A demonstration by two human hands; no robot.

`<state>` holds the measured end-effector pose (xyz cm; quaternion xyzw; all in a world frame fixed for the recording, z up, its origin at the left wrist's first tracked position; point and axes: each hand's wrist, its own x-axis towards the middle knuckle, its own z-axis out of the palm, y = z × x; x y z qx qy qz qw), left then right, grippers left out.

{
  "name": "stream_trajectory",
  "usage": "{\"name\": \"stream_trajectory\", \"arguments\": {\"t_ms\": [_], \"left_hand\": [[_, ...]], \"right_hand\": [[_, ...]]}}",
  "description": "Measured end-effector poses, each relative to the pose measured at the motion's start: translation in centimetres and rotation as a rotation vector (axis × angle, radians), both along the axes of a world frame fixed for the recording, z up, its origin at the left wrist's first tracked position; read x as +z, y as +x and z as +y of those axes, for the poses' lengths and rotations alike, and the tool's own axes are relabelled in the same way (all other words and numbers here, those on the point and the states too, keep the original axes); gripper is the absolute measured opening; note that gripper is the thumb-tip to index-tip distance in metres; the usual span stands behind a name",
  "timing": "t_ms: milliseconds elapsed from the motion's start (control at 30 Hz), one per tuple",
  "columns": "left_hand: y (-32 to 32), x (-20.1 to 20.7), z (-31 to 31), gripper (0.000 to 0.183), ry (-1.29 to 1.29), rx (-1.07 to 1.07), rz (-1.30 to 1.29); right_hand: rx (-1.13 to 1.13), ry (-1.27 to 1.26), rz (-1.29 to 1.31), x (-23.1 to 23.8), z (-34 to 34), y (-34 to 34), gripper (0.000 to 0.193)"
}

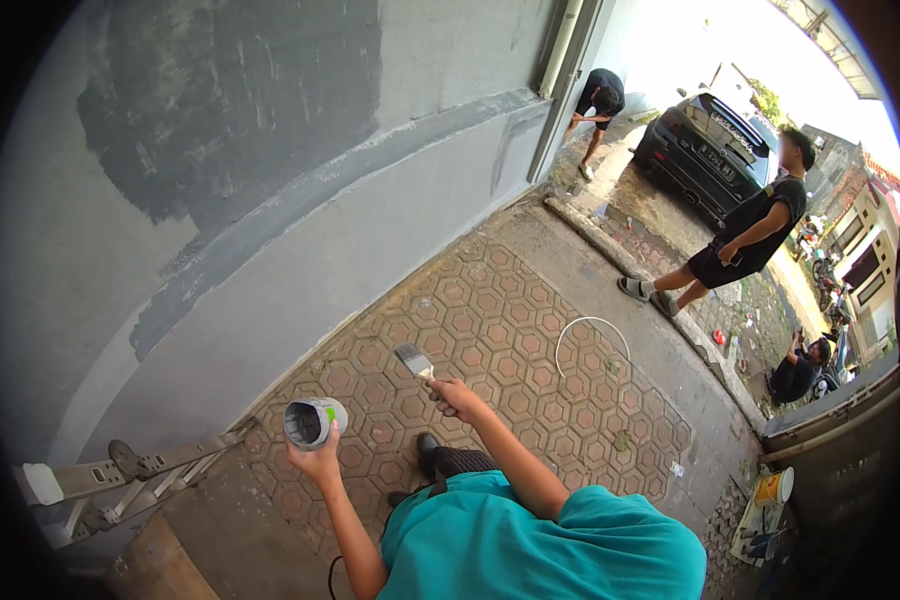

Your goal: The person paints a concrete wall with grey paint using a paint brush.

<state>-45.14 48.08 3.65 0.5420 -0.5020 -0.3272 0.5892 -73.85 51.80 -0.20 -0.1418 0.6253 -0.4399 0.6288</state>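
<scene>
Shaded, even daylight covers the wall (270, 150) and paving (510, 340) around both hands. Far beyond the right hand (453, 396), the sunlit street blows out white. Fisheye bending curves edges; corners vignette black. Focus is sharp.

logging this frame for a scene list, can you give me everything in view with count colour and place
wall: one, light grey with darker grey painted patches, left and top
paving: reddish-brown hexagon blocks, centre ground
ladder: one, metal grey, lower left against the wall
white hoop: one, lying on the paving, centre right
car: one, black, upper right
people: three in dark clothes, upper right and right edge
bucket: one, yellowish, lower right
paint cup: one, grey with a green mark, in the left hand
brush: one, pale bristles, in the right hand
shirt: teal, bottom centre
</scene>
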Motion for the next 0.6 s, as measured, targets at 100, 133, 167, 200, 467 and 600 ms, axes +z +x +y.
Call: {"name": "stream_trajectory", "arguments": {"t_ms": [100,133,167,200,467,600], "left_hand": [[-0.18,-0.08,-0.09,0.065,-0.01,-0.01,0.021],[-0.13,-0.21,-0.13,0.065,-0.01,-0.01,0.02],[-0.03,-0.41,-0.18,0.066,-0.011,-0.011,0.015],[0.06,-0.58,-0.22,0.066,-0.012,-0.013,0.011],[0.31,-0.53,-0.06,0.065,-0.027,0.002,0.008],[0.45,-0.38,0.09,0.066,-0.029,0.013,0.002]], "right_hand": [[0.002,-0.003,0.003,-0.63,0.15,-0.32,0.033],[0.013,-0.002,0.012,-0.55,0.15,-0.28,0.034],[0.013,-0.002,0.011,-0.47,0.11,-0.21,0.034],[0.012,0.023,0.001,-0.39,0.03,-0.13,0.029],[0.016,0.031,-0.031,0.05,-0.2,0.24,0.023],[0.034,0.021,0.011,-0.47,-0.19,0.21,0.029]]}}
